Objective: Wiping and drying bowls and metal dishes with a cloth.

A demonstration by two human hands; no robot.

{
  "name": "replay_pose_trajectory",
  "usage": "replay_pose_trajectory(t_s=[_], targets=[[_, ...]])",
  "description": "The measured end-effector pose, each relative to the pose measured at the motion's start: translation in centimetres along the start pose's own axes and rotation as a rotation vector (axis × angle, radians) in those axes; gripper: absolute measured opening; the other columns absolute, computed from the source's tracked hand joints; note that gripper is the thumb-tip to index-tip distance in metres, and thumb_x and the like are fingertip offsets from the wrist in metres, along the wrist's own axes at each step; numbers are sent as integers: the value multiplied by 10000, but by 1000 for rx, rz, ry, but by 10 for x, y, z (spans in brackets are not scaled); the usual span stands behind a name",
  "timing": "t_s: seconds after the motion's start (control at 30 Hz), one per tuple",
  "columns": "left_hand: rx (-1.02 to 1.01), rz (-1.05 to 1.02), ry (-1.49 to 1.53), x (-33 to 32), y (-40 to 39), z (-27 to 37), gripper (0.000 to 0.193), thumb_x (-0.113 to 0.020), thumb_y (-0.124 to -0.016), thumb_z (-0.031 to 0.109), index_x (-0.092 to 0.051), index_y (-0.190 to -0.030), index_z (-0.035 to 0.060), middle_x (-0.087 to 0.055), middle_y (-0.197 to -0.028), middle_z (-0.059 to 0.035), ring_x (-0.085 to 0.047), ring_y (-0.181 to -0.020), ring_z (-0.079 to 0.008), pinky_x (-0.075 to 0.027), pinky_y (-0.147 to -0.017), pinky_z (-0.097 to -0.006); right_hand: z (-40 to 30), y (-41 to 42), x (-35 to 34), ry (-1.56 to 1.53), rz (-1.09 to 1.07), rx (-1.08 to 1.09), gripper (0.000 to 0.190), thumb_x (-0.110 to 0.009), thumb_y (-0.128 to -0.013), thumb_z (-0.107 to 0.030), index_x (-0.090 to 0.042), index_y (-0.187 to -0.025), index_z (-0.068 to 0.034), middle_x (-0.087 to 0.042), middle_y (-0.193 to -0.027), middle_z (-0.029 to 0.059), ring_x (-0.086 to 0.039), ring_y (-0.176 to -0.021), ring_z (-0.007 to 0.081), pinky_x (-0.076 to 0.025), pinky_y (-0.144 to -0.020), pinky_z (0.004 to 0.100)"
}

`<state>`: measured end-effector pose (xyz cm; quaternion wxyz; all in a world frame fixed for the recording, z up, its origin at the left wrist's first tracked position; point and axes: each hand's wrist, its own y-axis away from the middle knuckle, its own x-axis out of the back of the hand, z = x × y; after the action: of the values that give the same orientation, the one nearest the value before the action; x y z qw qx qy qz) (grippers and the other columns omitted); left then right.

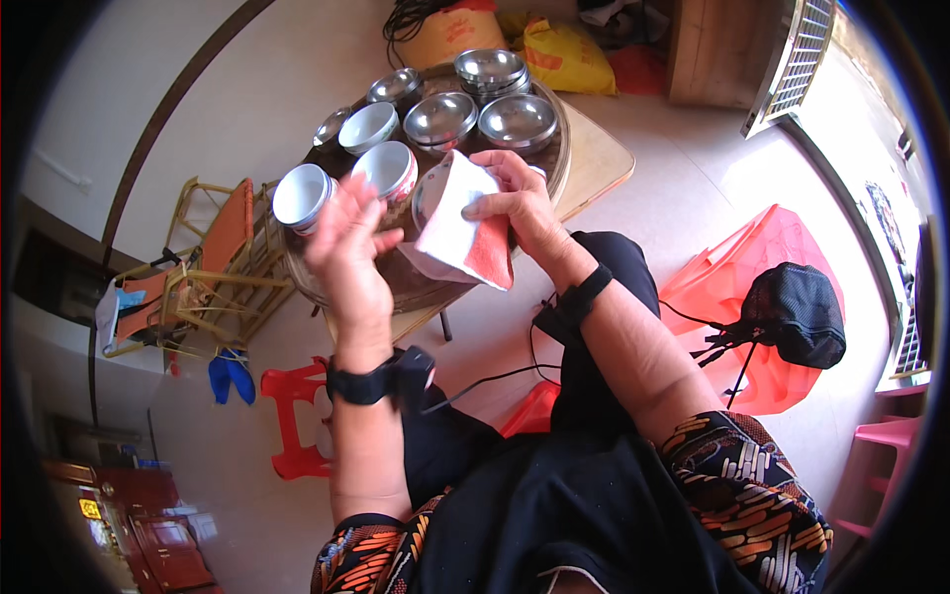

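My right hand (519,197) grips a white and coral-red cloth (453,237), which hangs over the near part of a round woven tray. Behind the cloth's left edge shows part of a patterned bowl (428,194); whether my fingers hold it too is hidden. My left hand (349,245), slightly blurred, is raised with fingers apart and nothing in it. Just beyond it stand a stack of white bowls (300,194) and a white bowl with a red pattern (390,169). Another white bowl (369,128) sits farther back.
Several steel bowls (441,119) stand at the tray's far side. Under the round tray (565,141) is a pale tabletop (601,160). Folding chairs (226,237) and a red stool (297,423) stand left. A black mesh bag (794,315) rests on red plastic (772,237) at right.
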<state>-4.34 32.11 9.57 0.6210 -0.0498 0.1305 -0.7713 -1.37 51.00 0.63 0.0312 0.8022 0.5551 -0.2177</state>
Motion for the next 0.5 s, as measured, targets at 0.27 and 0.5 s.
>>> replay_pose_trajectory(t_s=[0.27,0.5], targets=[[-633,-978,269,-5,42,162,656,-534,-925,315,-271,-1480,85,-381,-1395,-323,-545,-1132,-377,-532,-616,-361,-4,-1,-18,-239,-54,-16,560,-717,-626,45,-568,-1165,9,-619,-982,105,-607,-932,209,-480,-876,308],[-187,-225,110,-12,17,84,510,-600,-884,95,-446,-1357,-18,-623,-1091,-159,-637,-924,-221,-538,-659,-282,2,-2,8,-425,-46,-15,504,-637,-710,49,-537,-1204,24,-619,-1024,130,-611,-967,228,-488,-893,331]])
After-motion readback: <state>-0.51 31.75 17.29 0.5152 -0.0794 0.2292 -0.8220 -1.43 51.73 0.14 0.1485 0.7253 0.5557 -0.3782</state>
